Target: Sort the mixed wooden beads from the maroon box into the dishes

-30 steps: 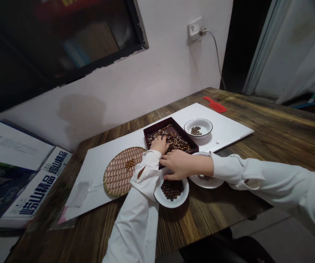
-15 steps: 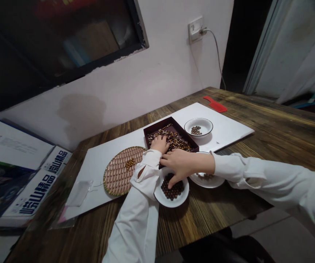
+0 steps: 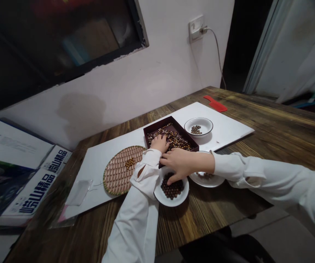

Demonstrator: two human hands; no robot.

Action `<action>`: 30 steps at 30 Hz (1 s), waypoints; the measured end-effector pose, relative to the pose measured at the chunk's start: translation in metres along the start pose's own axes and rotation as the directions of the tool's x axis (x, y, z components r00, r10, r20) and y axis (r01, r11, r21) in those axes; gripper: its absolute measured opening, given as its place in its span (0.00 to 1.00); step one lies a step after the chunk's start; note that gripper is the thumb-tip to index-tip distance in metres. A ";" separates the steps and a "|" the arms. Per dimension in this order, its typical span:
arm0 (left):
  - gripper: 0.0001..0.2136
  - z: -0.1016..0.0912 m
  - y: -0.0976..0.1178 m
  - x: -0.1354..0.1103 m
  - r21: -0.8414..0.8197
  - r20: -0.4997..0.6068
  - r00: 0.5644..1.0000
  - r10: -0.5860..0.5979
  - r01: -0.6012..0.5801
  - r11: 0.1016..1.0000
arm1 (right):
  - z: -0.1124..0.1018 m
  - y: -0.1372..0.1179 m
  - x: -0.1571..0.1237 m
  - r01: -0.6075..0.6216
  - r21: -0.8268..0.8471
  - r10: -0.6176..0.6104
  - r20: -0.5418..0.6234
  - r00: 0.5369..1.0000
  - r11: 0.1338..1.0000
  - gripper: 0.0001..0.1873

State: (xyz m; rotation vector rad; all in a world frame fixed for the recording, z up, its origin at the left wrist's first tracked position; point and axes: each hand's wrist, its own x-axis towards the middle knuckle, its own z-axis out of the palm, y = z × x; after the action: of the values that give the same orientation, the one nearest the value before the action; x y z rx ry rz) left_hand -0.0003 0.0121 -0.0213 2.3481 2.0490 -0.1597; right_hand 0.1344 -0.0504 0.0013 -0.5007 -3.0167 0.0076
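Note:
My left hand [image 3: 160, 143] rests over the near left part of a dark maroon box [image 3: 194, 143] of mixed brown, tan and dark beads [image 3: 178, 142]. Its fingers are apart, with the tips down among the beads. Palm down, my right hand [image 3: 181, 162] reaches across a white bowl [image 3: 171, 201] of dark beads [image 3: 173, 189]. Its fingers extend toward the box's near edge, beside my left wrist, and the thumb stands away from them over the dark beads. No bead shows in either hand; the undersides of both are hidden.
Left of the box lies a round woven tray [image 3: 116, 179] with a few yellow-brown beads. Another white bowl [image 3: 205, 122] stands behind on the white board [image 3: 228, 128]; a white dish [image 3: 215, 181] is partly under my right wrist. A red scraper-like tool [image 3: 216, 105] lies at the back.
My right thumb has drawn up slightly toward the fingers, over the dark beads. My left hand stays almost where it was in the box.

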 end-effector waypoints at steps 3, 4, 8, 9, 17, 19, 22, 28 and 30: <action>0.20 0.000 0.000 0.000 -0.001 -0.002 1.000 -0.001 0.001 1.000 | 0.001 0.000 0.000 0.010 -0.004 -0.010 -0.009 1.000 1.000 0.35; 0.20 0.000 0.000 0.000 0.000 -0.001 1.000 0.000 0.000 1.000 | 0.002 0.001 0.000 0.015 -0.007 -0.015 -0.015 1.000 1.000 0.34; 0.21 0.001 -0.001 0.001 0.013 -0.001 1.000 0.005 -0.005 1.000 | 0.003 0.001 0.000 0.024 -0.014 -0.024 -0.027 0.999 1.000 0.33; 0.21 0.001 -0.001 0.001 0.013 -0.001 1.000 0.006 -0.006 1.000 | 0.003 0.001 0.000 0.026 -0.012 -0.026 -0.030 0.999 1.000 0.32; 0.21 0.002 -0.001 0.001 0.006 -0.006 1.000 0.005 -0.005 1.000 | 0.001 0.001 0.000 0.027 -0.004 -0.027 -0.024 0.999 1.000 0.29; 0.21 0.001 0.000 0.001 0.015 -0.005 1.000 0.006 -0.006 1.000 | 0.001 0.001 -0.001 0.020 0.002 -0.020 -0.021 1.000 1.000 0.29; 0.22 0.000 0.000 0.001 0.022 -0.003 1.000 0.006 -0.006 1.000 | 0.003 0.000 -0.001 0.012 0.001 -0.012 -0.025 1.000 1.000 0.32; 0.22 0.000 0.000 0.001 0.024 0.008 1.000 0.001 -0.002 1.000 | 0.011 -0.004 0.000 -0.068 -0.061 0.064 -0.076 0.995 0.996 0.37; 0.22 0.000 0.000 0.001 0.027 0.008 1.000 0.002 -0.003 1.000 | 0.012 -0.006 0.000 -0.067 -0.071 0.061 -0.078 0.995 0.995 0.37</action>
State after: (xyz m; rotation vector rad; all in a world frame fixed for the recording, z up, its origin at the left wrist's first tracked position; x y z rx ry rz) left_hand 0.0001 0.0127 -0.0214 2.3611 2.0529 -0.1976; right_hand 0.1317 -0.0555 -0.0103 -0.5901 -2.9349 -0.1158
